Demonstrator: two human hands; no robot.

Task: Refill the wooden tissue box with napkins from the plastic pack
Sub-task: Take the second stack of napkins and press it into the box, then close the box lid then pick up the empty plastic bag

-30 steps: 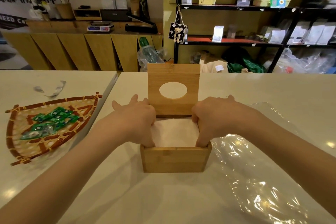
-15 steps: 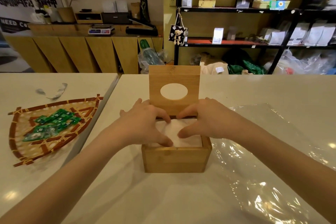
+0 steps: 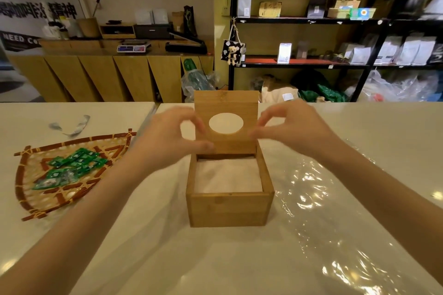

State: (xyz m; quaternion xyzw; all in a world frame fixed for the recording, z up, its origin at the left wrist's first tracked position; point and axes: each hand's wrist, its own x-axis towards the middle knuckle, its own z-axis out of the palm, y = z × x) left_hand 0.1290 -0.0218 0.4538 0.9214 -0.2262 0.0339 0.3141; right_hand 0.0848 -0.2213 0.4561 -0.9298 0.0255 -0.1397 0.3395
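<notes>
- While the wooden tissue box (image 3: 229, 208) sits near the middle of the pale desk (image 3: 167, 258), its lid (image 3: 226, 122) stands upright at the far edge, the oval opening facing the person.
- A white stack of napkins (image 3: 227, 176) fills the box, lying a little below the rim.
- The left hand (image 3: 172, 134) is at the lid's left edge, thumb low on the front face and fingers curled toward the upper edge — blur hides whether it truly pinches the wood.
- The right hand (image 3: 291, 124) is at the lid's right edge, thumb and fingers bent toward it; contact cannot be told either.
- The clear plastic pack (image 3: 335, 223) lies flattened and crinkled on the desk just right of the box.
- A woven tray (image 3: 31, 194) with green sachets (image 3: 69, 167) sits well to the left.
</notes>
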